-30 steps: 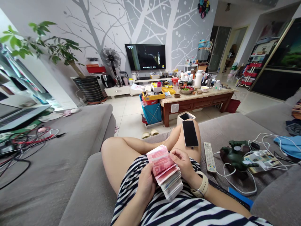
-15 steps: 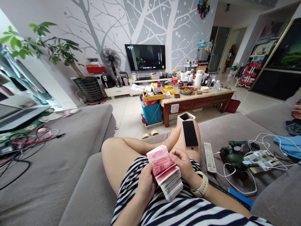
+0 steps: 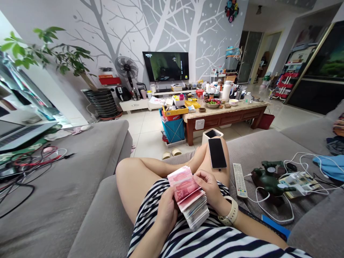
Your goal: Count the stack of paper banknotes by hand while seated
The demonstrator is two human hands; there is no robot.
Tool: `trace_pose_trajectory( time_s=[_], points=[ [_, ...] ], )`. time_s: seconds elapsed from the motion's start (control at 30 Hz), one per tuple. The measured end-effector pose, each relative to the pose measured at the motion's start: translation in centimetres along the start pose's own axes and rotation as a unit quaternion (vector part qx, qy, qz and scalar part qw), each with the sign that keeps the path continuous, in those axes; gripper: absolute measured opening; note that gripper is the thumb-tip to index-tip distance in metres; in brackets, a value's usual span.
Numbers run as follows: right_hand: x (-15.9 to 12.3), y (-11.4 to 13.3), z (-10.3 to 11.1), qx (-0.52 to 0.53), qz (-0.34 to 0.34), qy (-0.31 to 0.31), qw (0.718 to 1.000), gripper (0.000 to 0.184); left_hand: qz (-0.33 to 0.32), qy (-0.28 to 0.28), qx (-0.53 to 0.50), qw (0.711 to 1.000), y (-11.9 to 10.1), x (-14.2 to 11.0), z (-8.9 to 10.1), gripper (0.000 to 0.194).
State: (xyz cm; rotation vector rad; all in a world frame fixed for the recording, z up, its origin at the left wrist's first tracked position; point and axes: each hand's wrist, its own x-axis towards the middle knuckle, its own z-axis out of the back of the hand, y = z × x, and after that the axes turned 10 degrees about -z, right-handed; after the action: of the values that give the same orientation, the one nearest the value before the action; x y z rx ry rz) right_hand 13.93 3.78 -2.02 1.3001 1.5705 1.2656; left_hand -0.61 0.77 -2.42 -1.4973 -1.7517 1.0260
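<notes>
I sit cross-legged on a grey sofa point(image 3: 88, 215). A thick stack of pink banknotes point(image 3: 189, 197) rests in my lap. My left hand point(image 3: 165, 211) is wrapped round the stack's lower left side. My right hand point(image 3: 208, 186), with a pale watch at the wrist, pinches the upper right corner of the top note between curled fingers. A black phone point(image 3: 217, 153) lies face up on my right knee, just beyond the notes.
A white remote point(image 3: 239, 179), a green toy figure point(image 3: 268, 179) and white cables point(image 3: 298, 168) lie on the sofa to my right. A laptop point(image 3: 18, 130) and dark cables are at the left. A cluttered wooden coffee table point(image 3: 225, 113) stands ahead, with a TV point(image 3: 166, 65) on the wall.
Both hands and the banknotes stay as they were. The view has shifted very slightly, and the picture on the TV has changed.
</notes>
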Motion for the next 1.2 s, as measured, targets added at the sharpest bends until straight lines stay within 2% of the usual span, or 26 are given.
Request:
trace_pose_trajectory(
  time_s=[0.17,0.77,1.2],
  points=[
    [0.09,-0.16,0.08,0.010,-0.003,0.001,1.000,0.026,0.000,-0.009,-0.005,1.000,0.30,0.17,0.26,0.012],
    [-0.04,0.13,-0.09,-0.001,-0.008,-0.008,1.000,0.031,-0.002,-0.006,-0.009,1.000,0.65,0.17,0.62,0.015],
    [-0.03,-0.01,-0.04,0.004,-0.010,-0.002,1.000,0.031,0.003,-0.029,-0.009,1.000,0.67,0.11,0.64,0.015]
  ],
)
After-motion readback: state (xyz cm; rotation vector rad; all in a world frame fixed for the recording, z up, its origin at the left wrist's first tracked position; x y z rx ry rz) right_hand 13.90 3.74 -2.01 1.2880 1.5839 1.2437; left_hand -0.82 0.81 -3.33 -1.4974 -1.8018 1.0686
